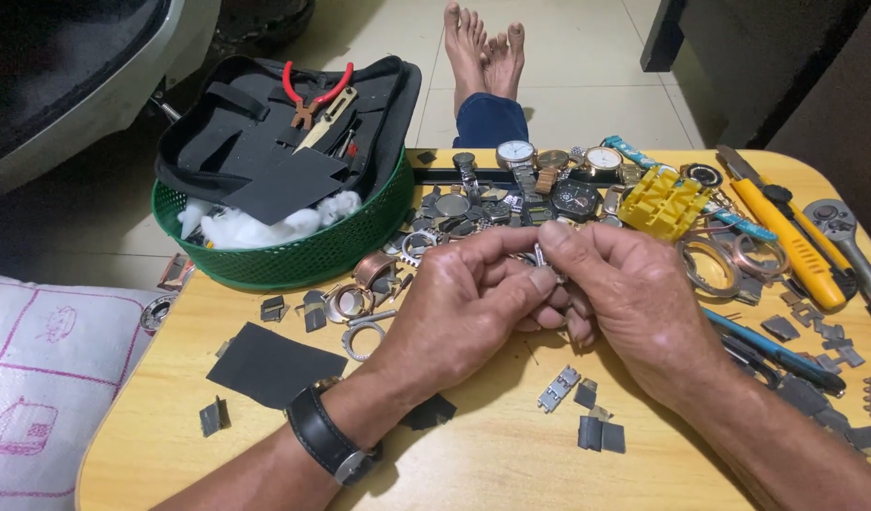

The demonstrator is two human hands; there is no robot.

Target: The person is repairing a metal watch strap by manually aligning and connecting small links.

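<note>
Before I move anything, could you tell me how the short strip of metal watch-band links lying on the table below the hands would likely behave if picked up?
The link strip looks jointed, so it would probably flex and dangle. Being small and flat, it likely slides rather than rolls on the smooth wooden table.

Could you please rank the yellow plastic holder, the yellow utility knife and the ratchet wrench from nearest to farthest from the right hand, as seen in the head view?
From the right hand:
1. Yellow plastic holder, just beyond the hand, up and slightly right.
2. Yellow utility knife, farther right, lying diagonally.
3. Ratchet wrench, at the table's right edge, past the knife.
</note>
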